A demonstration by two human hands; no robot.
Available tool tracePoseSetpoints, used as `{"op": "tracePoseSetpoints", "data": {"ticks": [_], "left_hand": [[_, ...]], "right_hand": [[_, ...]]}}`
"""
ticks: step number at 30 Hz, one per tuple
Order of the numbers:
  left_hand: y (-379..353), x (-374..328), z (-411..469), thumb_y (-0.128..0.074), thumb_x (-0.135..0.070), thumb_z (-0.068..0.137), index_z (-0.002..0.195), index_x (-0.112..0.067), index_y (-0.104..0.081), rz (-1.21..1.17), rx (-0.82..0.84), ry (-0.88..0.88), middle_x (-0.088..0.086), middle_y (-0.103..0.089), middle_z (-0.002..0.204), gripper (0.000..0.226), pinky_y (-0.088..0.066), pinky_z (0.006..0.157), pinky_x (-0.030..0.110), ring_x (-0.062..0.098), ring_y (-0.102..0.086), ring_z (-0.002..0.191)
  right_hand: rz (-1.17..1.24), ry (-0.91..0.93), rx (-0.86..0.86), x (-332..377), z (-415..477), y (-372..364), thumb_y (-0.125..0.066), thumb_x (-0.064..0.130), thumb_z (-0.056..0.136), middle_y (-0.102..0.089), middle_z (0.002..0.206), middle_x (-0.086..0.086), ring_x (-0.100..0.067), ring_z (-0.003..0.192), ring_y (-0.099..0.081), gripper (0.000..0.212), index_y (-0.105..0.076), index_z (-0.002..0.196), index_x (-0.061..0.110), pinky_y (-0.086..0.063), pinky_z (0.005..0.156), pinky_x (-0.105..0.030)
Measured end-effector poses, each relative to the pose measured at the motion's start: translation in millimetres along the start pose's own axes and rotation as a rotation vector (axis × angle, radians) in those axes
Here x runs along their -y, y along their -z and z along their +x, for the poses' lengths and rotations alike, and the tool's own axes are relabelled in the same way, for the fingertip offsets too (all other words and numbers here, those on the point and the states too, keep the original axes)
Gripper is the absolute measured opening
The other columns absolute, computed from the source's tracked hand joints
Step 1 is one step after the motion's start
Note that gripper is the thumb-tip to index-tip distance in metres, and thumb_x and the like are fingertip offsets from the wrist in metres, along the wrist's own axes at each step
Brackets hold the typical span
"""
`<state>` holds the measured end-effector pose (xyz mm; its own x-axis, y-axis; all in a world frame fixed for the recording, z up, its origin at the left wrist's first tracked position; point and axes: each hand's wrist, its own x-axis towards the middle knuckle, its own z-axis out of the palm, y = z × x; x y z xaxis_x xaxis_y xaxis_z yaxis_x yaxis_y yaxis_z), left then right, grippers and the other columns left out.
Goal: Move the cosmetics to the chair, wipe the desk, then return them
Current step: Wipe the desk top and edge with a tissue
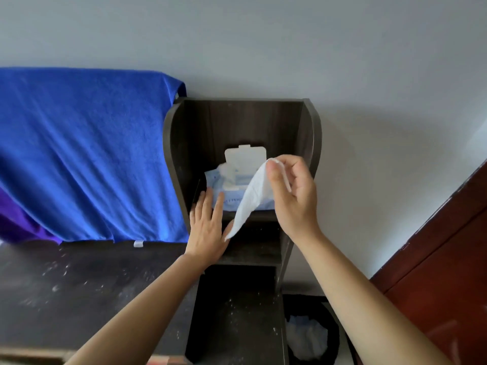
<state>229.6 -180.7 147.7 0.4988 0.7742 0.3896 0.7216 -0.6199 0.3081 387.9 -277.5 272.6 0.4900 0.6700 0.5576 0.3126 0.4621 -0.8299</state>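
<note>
Wipe (250, 198), white, thin and crinkled, is pinched at its top corner in the grip of the right hand (292, 196), above the shelf edge. The pack (232, 201), soft blue plastic with its flap raised, is partly hidden and its print blurred. It is pressed by the flat, straight-fingered left hand (208, 233) inside the dark wood-grain shelf unit (176, 154). The tabletop (79, 285) is speckled pale.

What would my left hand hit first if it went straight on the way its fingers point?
The wet-wipe pack on the shelf. The left hand aims its straight fingers at it and they seem to touch its front, though depth is unclear.
</note>
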Motion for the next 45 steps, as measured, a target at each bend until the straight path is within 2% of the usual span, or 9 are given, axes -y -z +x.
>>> {"op": "tracePoseSetpoints", "data": {"ticks": [4, 8, 13, 18, 21, 30, 35, 41, 45], "left_hand": [[-13.5, 4.5, -61.6, -0.029, -0.047, 0.094, 0.152, -0.012, -0.037, 0.137, 0.106, 0.014, 0.019, -0.022, 0.162, 0.068, -0.020, 0.117, 0.064, 0.037, -0.016, 0.151], [-20.2, 31.5, -120.6, -0.032, -0.053, 0.100, 0.157, -0.018, -0.024, 0.241, 0.304, 0.219, 0.013, -0.004, 0.166, 0.067, -0.006, 0.120, 0.059, 0.031, 0.000, 0.154], [-10.6, 61.1, -178.6, -0.024, -0.058, 0.098, 0.155, -0.019, -0.031, 0.241, 0.302, 0.382, 0.014, -0.014, 0.165, 0.070, -0.007, 0.120, 0.059, 0.033, -0.008, 0.153], [-4.7, 98.8, -219.8, -0.036, -0.052, 0.101, 0.155, -0.022, -0.029, 0.206, 0.307, 0.435, 0.011, -0.012, 0.166, 0.062, -0.006, 0.121, 0.059, 0.031, -0.004, 0.154], [0.6, 134.3, -231.8, -0.033, -0.053, 0.101, 0.156, -0.023, -0.027, 0.194, 0.336, 0.419, 0.009, -0.009, 0.166, 0.062, -0.006, 0.122, 0.059, 0.029, -0.001, 0.154], [19.5, 251.8, -262.4, -0.019, -0.060, 0.099, 0.156, -0.022, -0.023, 0.114, 0.402, 0.374, 0.008, -0.007, 0.167, 0.068, -0.005, 0.121, 0.058, 0.029, 0.001, 0.154], [0.8, 286.6, -273.2, -0.016, -0.061, 0.097, 0.156, -0.020, -0.025, 0.082, 0.483, 0.337, 0.008, -0.007, 0.167, 0.072, -0.008, 0.121, 0.060, 0.030, -0.001, 0.153], [-43.5, 305.3, -279.1, -0.016, -0.061, 0.097, 0.153, -0.018, -0.033, 0.071, 0.512, 0.313, 0.012, -0.015, 0.165, 0.073, -0.010, 0.120, 0.061, 0.033, -0.006, 0.152], [-64.3, 311.3, -274.1, -0.030, -0.053, 0.099, 0.150, -0.013, -0.040, 0.115, 0.509, 0.234, 0.018, -0.022, 0.161, 0.065, -0.013, 0.116, 0.067, 0.039, -0.015, 0.150]], "right_hand": [[-0.036, -0.231, 0.201, -44.6, -38.5, 2.8, -0.063, 0.038, 0.098, -0.068, 0.092, 0.022, -0.001, 0.091, -0.065, 0.009, -0.066, 0.097, 0.030, -0.048, 0.078, -0.016], [-0.035, -0.374, 0.280, -78.4, -70.0, -4.4, -0.068, 0.040, 0.094, -0.071, 0.092, 0.023, 0.004, 0.092, -0.065, 0.007, -0.068, 0.090, 0.035, -0.045, 0.078, -0.007], [-0.070, -0.505, 0.422, -109.0, -111.0, -34.6, -0.065, 0.046, 0.087, -0.072, 0.088, 0.023, 0.006, 0.085, -0.066, 0.006, -0.068, 0.085, 0.041, -0.045, 0.066, -0.006], [-0.141, -0.569, 0.503, -115.5, -151.5, -79.0, -0.064, 0.048, 0.086, -0.073, 0.088, 0.017, -0.002, 0.087, -0.068, 0.014, -0.069, 0.086, 0.035, -0.056, 0.078, -0.030], [-0.169, -0.563, 0.547, -106.2, -168.0, -111.7, -0.065, 0.046, 0.088, -0.072, 0.089, 0.018, 0.000, 0.088, -0.067, 0.011, -0.068, 0.085, 0.035, -0.053, 0.077, -0.025], [-0.169, -0.677, 0.402, -107.3, -203.0, -224.6, -0.068, 0.034, 0.095, -0.074, 0.092, 0.013, -0.001, 0.088, -0.068, 0.007, -0.071, 0.094, 0.028, -0.054, 0.076, -0.016], [-0.440, -0.793, 0.342, -168.2, -238.9, -221.3, -0.066, 0.036, 0.094, -0.071, 0.083, 0.013, 0.000, 0.080, -0.066, 0.007, -0.070, 0.092, 0.030, -0.053, 0.075, -0.024], [-0.718, -0.904, 0.284, -240.2, -279.5, -194.8, -0.063, 0.027, 0.097, -0.061, 0.132, -0.006, -0.022, 0.119, -0.062, 0.038, -0.060, 0.134, 0.017, -0.042, 0.096, -0.021], [-0.969, -0.475, 0.311, -229.6, -321.8, -206.7, -0.062, 0.021, 0.097, -0.038, 0.153, -0.025, -0.039, 0.141, -0.039, 0.049, -0.053, 0.141, 0.003, -0.032, 0.118, -0.042]]}}
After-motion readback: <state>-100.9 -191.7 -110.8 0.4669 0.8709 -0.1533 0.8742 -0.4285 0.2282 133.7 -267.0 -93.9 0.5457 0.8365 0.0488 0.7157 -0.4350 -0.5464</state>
